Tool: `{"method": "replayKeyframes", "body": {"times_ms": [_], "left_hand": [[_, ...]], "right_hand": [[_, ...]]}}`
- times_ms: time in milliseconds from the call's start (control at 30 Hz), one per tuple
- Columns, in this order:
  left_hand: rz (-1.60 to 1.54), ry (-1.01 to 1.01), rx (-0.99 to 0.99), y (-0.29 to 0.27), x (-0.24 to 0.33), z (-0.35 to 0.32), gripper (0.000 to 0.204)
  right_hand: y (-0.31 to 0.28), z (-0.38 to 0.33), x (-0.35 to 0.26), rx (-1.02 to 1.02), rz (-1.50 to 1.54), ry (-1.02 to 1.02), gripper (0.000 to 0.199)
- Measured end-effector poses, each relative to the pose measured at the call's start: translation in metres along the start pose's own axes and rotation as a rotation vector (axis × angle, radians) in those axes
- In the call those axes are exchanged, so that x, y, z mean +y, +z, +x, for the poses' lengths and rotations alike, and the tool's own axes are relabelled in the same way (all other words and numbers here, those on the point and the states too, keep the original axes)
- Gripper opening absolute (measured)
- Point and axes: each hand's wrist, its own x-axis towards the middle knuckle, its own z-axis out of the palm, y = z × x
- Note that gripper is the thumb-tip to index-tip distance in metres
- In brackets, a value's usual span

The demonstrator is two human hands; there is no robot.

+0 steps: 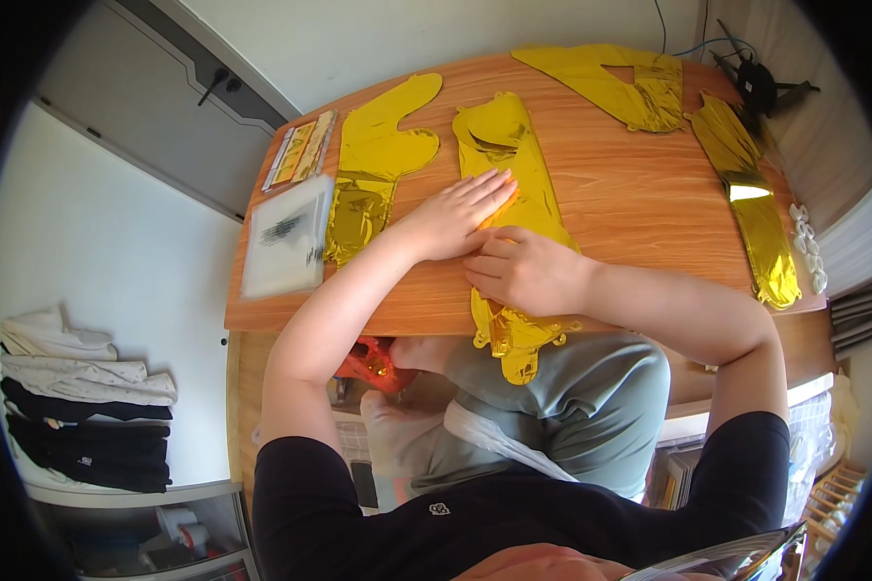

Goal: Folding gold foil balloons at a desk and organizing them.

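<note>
Gold foil balloon (pixel 513 184), flat and uninflated, lying lengthwise along the middle of the wooden table (pixel 639 223), its lower end spilling past the near edge at 6 o'clock and crumpling over the lap. Pressed down by both hands: left hand (pixel 452 218) open, fingers spread flat on the foil, reaching toward 1 o'clock; right hand (pixel 525 271) loosely curled, palm down, resting on the foil just below, fingertips nearly touching the left wrist. Nothing gripped, only pinned.

Likely risks, as a judgement: creasing or tearing of the thin foil under a hard slide of the palms; the hanging end dragging the whole piece off the edge once pressure lifts; the crumpled tail catching on the table lip.

Around it: second gold balloon (pixel 383 145) just beside at 10 o'clock, close enough to be nudged by the left forearm. Clear plastic packet (pixel 286 237) at 9 o'clock, and a flat gold-and-white pack (pixel 302 150) above that. Third gold balloon (pixel 620 82) at 1 o'clock, a long gold strip (pixel 756 208) at 3 o'clock, both well apart. White bead-like string (pixel 806 242) at the far right edge. Folded clothes (pixel 77 397) stacked on a shelf at 8 o'clock, away from the table.
</note>
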Motion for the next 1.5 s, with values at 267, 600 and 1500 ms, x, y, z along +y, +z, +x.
{"method": "replayKeyframes", "body": {"times_ms": [267,600,1500], "left_hand": [[-0.031,-0.047,-0.049,0.005,0.001,0.000,0.077],[-0.060,-0.077,-0.050,0.000,0.004,-0.001,0.113],[-0.111,-0.117,0.004,0.008,0.006,-0.001,0.126]], "right_hand": [[-0.031,0.009,0.000,0.009,-0.234,-0.183,0.018],[-0.090,-0.045,0.029,-0.375,0.245,1.140,0.039],[-0.093,-0.050,-0.004,-0.295,0.107,0.584,0.035]]}}
